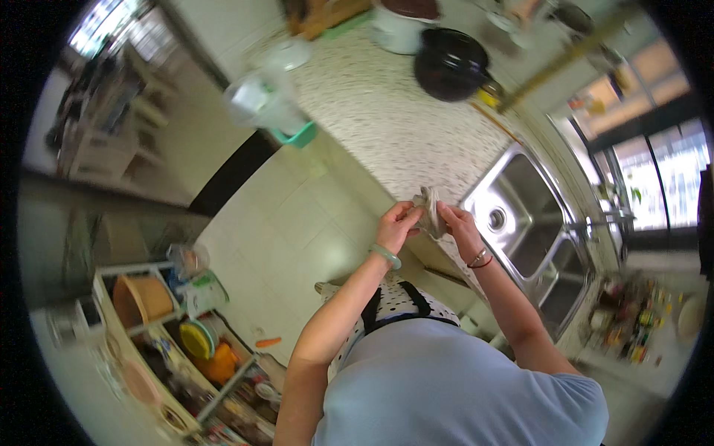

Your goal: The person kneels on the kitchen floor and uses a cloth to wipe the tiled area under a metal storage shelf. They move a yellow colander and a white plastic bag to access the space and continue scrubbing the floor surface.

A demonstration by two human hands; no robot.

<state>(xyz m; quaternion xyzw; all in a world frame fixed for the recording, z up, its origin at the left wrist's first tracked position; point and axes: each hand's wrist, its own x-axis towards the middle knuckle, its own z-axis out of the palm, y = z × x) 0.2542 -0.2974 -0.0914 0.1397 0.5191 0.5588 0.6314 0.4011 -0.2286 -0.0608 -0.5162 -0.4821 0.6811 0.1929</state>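
Between my two hands is a crumpled greyish-white cloth (429, 213), held up in front of my waist at the counter's near edge. My left hand (398, 225), with a pale green bangle at the wrist, pinches its left side. On its other side my right hand (460, 227) grips the cloth with fingers closed. Folds of the cloth hide some of the fingertips. Just right of my right hand lies the steel sink (513, 215), and the speckled countertop (387, 126) spreads out beyond the cloth.
A black pot (451, 65) and a white pot (398, 30) stand at the counter's back. A plastic bag hangs over a green holder (297, 135) on the counter's left edge. Lower left is a shelf unit (141, 327) with bowls. A carrot-like orange piece (268, 342) lies on the floor.
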